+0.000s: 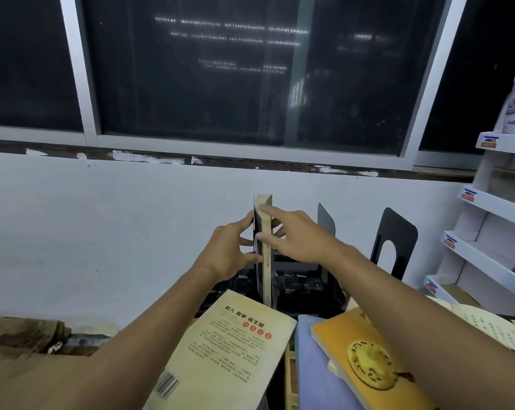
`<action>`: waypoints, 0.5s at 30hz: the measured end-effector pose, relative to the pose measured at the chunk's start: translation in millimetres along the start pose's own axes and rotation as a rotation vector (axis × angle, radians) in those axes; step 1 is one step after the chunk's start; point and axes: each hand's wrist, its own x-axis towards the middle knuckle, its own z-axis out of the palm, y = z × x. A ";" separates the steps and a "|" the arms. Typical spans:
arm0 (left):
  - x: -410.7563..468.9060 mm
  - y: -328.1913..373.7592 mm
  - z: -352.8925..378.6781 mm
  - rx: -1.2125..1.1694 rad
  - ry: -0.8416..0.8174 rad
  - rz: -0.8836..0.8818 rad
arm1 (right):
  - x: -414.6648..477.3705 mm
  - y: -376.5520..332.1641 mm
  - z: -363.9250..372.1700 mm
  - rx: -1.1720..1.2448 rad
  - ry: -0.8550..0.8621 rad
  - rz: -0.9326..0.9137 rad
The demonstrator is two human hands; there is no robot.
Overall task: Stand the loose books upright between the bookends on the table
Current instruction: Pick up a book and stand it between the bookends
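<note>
A thin book with a beige spine (266, 261) stands upright at the middle of the table, against the wall. My left hand (229, 250) grips its left side, and my right hand (297, 235) presses its fingers on its spine and right side. Two black metal bookends stand to the right: a nearer one with an arched cut-out (395, 241) and a farther one (326, 220) behind my right hand. A beige book (229, 353) lies flat near me, back cover up. An orange book (365, 356) lies flat under my right forearm.
A blue-grey book or folder (318, 368) lies between the beige and orange books. Open pages (484, 327) lie at the right. White tiered shelves (492, 208) stand at the far right. A white wall and dark window rise behind the table. Crumpled brown material (28, 335) sits at left.
</note>
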 end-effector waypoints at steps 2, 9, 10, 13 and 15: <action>1.5 -1.0 1.1 0.001 0.004 0.013 | -0.9 5.2 -2.3 0.000 -0.066 0.000; -0.9 0.2 6.5 0.004 0.047 0.038 | 2.5 3.6 4.6 0.063 -0.084 -0.009; -1.7 0.8 6.5 0.005 0.053 0.039 | 3.4 3.6 6.6 0.070 -0.078 -0.006; -3.2 2.2 5.9 0.012 0.060 0.042 | 5.4 5.2 9.8 0.072 -0.066 -0.008; -4.5 4.8 4.9 0.015 0.051 0.039 | 5.5 6.4 10.5 0.061 -0.068 -0.008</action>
